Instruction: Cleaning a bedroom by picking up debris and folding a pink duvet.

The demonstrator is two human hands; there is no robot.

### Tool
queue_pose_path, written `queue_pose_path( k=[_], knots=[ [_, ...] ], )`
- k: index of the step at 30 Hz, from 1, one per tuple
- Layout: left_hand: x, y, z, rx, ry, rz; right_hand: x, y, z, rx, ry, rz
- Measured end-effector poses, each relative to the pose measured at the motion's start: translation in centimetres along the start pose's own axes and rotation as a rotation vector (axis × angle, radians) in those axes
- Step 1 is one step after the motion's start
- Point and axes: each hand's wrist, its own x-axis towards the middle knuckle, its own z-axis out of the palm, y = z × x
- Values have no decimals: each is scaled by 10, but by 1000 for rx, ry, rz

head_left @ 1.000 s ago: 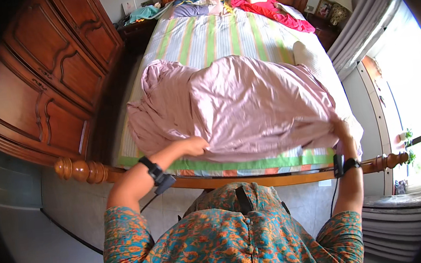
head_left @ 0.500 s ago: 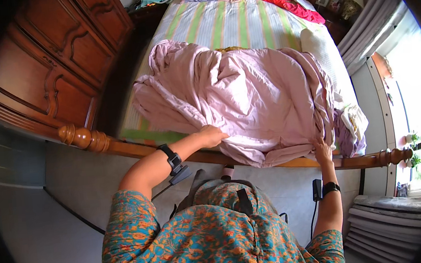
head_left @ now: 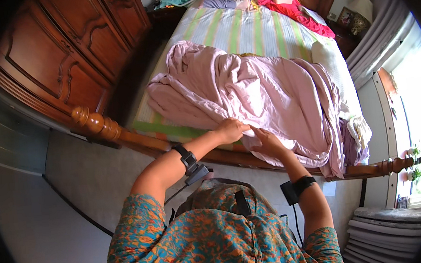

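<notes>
A crumpled pink duvet cover (head_left: pixel 267 89) lies across the foot end of the bed, its near edge drooping over the wooden footboard. My left hand (head_left: pixel 231 129) is closed on that near edge, around its middle. Close beside it on the right, my right hand (head_left: pixel 270 143) pinches the same edge, its fingertips almost meeting the left ones. Folds of the cover hide part of the fingertips. Under the cover a striped green and white sheet (head_left: pixel 221 28) is spread on the bed.
The wooden footboard (head_left: pixel 141 140) with its turned post runs between me and the bed. A wardrobe (head_left: pixel 58 49) stands at the left. Purple and white cloths (head_left: pixel 356 136) hang at the bed's right corner. Stacked grey-white folded pads (head_left: pixel 387 231) are at the lower right, below the window.
My right hand has let go of the cover's right corner and moved left to beside my left hand. The right corner now droops lower over the footboard. The view has shifted slightly.
</notes>
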Motion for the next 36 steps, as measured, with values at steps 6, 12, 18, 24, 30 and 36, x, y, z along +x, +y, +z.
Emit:
queue_pose_path(
  k=[6,12,18,24,30,36],
  knots=[
    [-30,-32,-23,-194,194,12,60,-24,-1,-59,28,3],
    [-105,-134,-34,-40,141,-648,89,-33,-20,67,231,184],
    [-194,-215,8,-1132,-294,-1178,101,-79,-31,344,330,271],
    [-119,-218,0,-1962,129,-1073,70,-94,-31,352,161,422],
    [-74,-242,4,-1873,362,-882,51,-118,-31,327,57,413],
    [-54,-236,-17,-1167,728,-1047,32,-97,-17,327,-139,478]
  ],
)
